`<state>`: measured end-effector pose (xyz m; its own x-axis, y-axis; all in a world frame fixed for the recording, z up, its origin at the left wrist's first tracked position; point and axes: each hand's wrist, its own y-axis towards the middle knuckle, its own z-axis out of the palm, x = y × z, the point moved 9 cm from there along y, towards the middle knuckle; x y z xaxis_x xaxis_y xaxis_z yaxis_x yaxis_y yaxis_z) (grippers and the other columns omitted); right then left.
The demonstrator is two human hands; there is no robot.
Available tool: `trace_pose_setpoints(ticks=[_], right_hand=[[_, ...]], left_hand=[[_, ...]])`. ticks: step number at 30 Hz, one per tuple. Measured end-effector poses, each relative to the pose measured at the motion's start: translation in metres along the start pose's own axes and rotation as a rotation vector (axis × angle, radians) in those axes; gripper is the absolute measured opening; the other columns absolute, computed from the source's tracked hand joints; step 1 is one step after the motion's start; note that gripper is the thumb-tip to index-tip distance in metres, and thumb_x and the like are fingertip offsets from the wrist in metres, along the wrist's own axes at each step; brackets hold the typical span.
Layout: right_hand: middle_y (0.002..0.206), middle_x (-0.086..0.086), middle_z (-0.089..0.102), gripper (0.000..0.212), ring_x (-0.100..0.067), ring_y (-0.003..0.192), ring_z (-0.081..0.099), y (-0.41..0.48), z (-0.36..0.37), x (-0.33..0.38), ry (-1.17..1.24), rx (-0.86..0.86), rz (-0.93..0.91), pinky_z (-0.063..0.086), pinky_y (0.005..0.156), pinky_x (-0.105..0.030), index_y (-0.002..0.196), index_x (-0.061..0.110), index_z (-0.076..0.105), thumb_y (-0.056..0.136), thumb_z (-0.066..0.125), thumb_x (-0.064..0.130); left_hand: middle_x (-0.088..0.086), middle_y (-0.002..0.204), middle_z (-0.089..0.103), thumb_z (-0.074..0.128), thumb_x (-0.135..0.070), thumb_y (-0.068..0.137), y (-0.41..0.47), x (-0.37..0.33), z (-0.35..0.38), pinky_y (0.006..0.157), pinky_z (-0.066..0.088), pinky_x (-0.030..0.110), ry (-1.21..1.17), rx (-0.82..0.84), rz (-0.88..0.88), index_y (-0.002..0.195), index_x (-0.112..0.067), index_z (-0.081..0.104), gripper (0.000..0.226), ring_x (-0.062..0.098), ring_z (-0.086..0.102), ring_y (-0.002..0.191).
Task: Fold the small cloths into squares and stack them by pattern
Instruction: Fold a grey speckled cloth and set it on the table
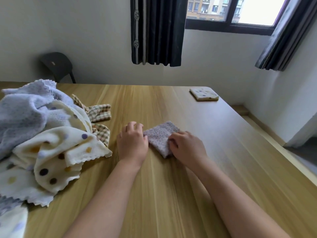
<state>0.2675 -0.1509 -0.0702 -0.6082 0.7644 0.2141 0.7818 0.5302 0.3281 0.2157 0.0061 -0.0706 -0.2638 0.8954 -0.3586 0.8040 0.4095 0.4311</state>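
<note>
Near the centre of the pale wood-grain worktop (223, 152) lies a small lilac speckled cloth (161, 137), folded to a rough square. The left hand (133, 143), fingers curled, grips the cloth's left edge. The right hand (187, 148), fingers curled, pinches its near right corner. At the worktop's left side: heap of unfolded cream dotted, lilac and checked cloths (42, 134). At the worktop's far right corner: one folded cream dotted square (204, 94).

A home room: wooden table (171, 103), dark curtains (157, 31) at a window (229, 12) facing apartment blocks, plastic chair (57, 66).
</note>
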Motion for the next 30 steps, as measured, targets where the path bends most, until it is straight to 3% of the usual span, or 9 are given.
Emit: trace_pose_setpoints(ticks=[1,3,7,11,18,23,30], right_hand=[[0.118,0.005,0.065,0.026,-0.019,0.111,0.055,0.0,-0.004,-0.002,-0.02,-0.031,0.02,0.046,0.084,-0.032,0.108,0.022,0.068,0.095,0.046,0.028],[0.138,0.003,0.054,0.031,-0.022,0.13,0.044,-0.001,-0.001,0.006,0.035,0.011,-0.038,0.035,0.102,-0.033,0.124,0.024,0.062,0.097,0.048,0.03],[0.16,0.006,0.019,0.046,-0.021,0.148,0.009,-0.005,0.027,0.012,0.056,0.283,-0.044,0.006,0.118,-0.034,0.149,0.032,0.03,0.103,0.031,0.039],[0.161,0.006,0.014,0.048,-0.021,0.149,0.006,0.022,0.034,-0.018,0.048,0.306,0.045,0.005,0.119,-0.038,0.15,0.033,0.027,0.103,0.029,0.039],[0.161,0.003,0.014,0.047,-0.024,0.149,0.008,0.104,0.049,-0.08,0.019,0.305,0.138,0.006,0.12,-0.042,0.15,0.03,0.028,0.103,0.028,0.038],[0.16,0.0,0.018,0.047,-0.026,0.148,0.013,0.168,0.062,-0.108,-0.034,0.274,0.164,0.008,0.12,-0.044,0.149,0.028,0.031,0.103,0.027,0.036],[0.159,0.002,0.022,0.045,-0.027,0.147,0.016,0.234,0.08,-0.135,-0.043,0.256,0.202,0.012,0.119,-0.046,0.146,0.026,0.036,0.102,0.027,0.034]], left_hand=[[0.007,0.133,0.05,0.059,-0.024,0.09,0.0,0.006,-0.002,0.1,0.038,0.04,-0.009,-0.023,-0.025,0.124,-0.014,0.056,0.035,0.025,0.046,0.123],[0.009,0.136,0.049,0.055,-0.019,0.092,0.002,0.009,-0.002,0.104,0.037,0.042,-0.029,-0.016,-0.036,0.127,-0.013,0.055,0.036,0.026,0.045,0.126],[0.01,0.152,0.034,0.044,-0.022,0.097,0.003,-0.007,0.014,0.117,0.018,0.045,0.009,0.131,0.0,0.14,-0.014,0.042,0.045,0.024,0.026,0.143],[0.007,0.158,0.022,0.04,-0.033,0.099,0.02,-0.015,0.028,0.119,0.009,0.043,0.056,0.242,0.074,0.147,-0.019,0.032,0.051,0.021,0.014,0.147],[0.006,0.159,0.017,0.035,-0.045,0.099,0.073,-0.001,0.062,0.119,0.009,0.044,0.051,0.396,-0.022,0.149,-0.021,0.028,0.055,0.021,0.012,0.147],[0.001,0.161,0.009,0.028,-0.048,0.1,0.088,0.003,0.083,0.119,-0.002,0.045,0.107,0.415,-0.02,0.151,-0.025,0.02,0.056,0.017,0.002,0.148],[-0.001,0.162,0.004,0.024,-0.048,0.1,0.089,0.005,0.088,0.12,-0.003,0.045,0.133,0.42,-0.016,0.152,-0.027,0.014,0.058,0.016,-0.003,0.148]])
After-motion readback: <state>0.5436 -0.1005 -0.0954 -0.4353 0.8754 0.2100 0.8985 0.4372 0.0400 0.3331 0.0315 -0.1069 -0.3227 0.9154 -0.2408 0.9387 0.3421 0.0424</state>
